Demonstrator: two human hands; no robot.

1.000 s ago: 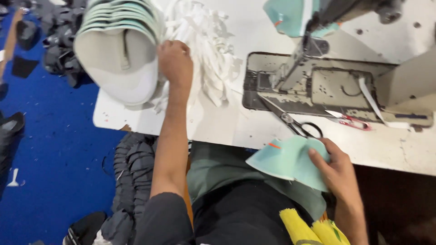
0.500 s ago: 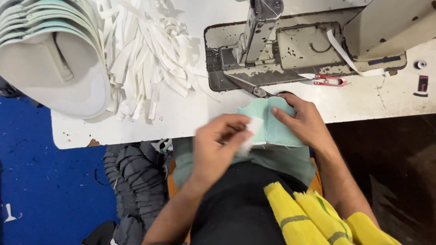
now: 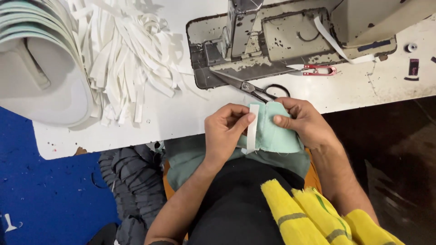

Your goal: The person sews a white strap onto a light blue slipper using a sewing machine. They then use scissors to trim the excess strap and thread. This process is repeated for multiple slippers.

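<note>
Compared with half a second ago, your left hand (image 3: 225, 131) is now holding the white strip (image 3: 252, 128) upright against the mint-green fabric piece (image 3: 274, 132), where earlier the strip was lying bunched under your fingers. Both hands have stayed at the near edge of the worktop (image 3: 181, 113), just in front of your lap. A second ago your left hand was reaching into the strip pile while your right hand alone was holding the green piece.

Your left hand is closing in a pinch: thumb and forefinger are gripping the upper part of the white strip, with the other fingers curled. Your right hand (image 3: 309, 123) is gripping the right side of the green fabric piece, thumb on top and fingers wrapped behind. The strip is lying along the left edge of the fabric, touching it.

Black-handled scissors (image 3: 254, 88) are lying just beyond your hands, blades pointing toward the sewing machine (image 3: 281, 36). Red thread snips (image 3: 319, 70) are resting beside the machine base.

At the far left, a pale grey tub (image 3: 41, 90) is lying tipped on its side, and a stack of mint-green pieces (image 3: 32, 20) is resting along its upper rim. The loose pile of white strips (image 3: 122, 63) is lying on the worktop just beside it, not in any container.
</note>
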